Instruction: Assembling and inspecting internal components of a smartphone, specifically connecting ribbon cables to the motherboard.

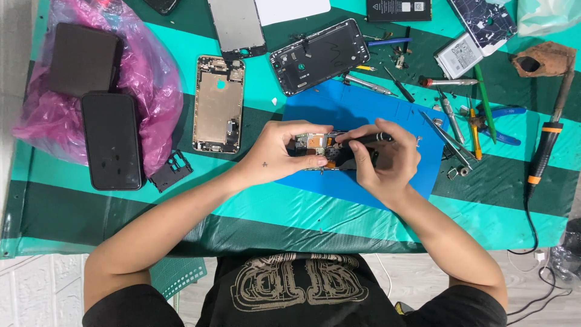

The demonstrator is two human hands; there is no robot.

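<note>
Overhead, head view only. Left hand (275, 151) is closed around the near end of a small opened phone body with an exposed gold-and-black circuit board (315, 145), thumb and fingers pinching its edges. Right hand (384, 157) grips a slim black screwdriver (369, 138), tip laid on the board. The phone sits just above a blue rectangular work mat (363, 109) on the green striped table cover (272, 212). Judgement: light, stiff, but fragile; hold by the frame edges, off the board. A gold-toned bare phone frame (218, 104) lies to the left, an orange-banded soldering iron (544, 148) far right.
</note>
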